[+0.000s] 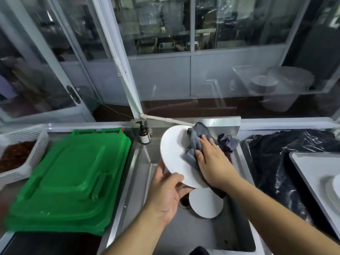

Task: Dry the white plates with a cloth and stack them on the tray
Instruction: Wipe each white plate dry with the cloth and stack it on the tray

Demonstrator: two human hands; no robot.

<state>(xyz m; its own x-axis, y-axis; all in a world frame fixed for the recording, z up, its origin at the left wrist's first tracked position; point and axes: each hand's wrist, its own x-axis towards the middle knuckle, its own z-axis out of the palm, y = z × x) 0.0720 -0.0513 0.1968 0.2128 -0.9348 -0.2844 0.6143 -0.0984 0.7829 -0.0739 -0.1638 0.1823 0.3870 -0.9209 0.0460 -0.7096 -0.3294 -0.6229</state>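
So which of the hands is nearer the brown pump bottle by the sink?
Left. The left hand grips the plate's lower rim, below and slightly right of the pump bottle. The right hand presses the cloth farther right.

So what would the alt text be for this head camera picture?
Over a steel sink, a left hand holds a white plate by its edge while the right hand presses a grey cloth against it. Another plate lies in the sink; a tray with stacked plates sits right.

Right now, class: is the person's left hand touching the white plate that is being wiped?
Touching. The head view shows the left hand gripping the lower rim of the tilted white plate, thumb on its face, fingers curled behind.
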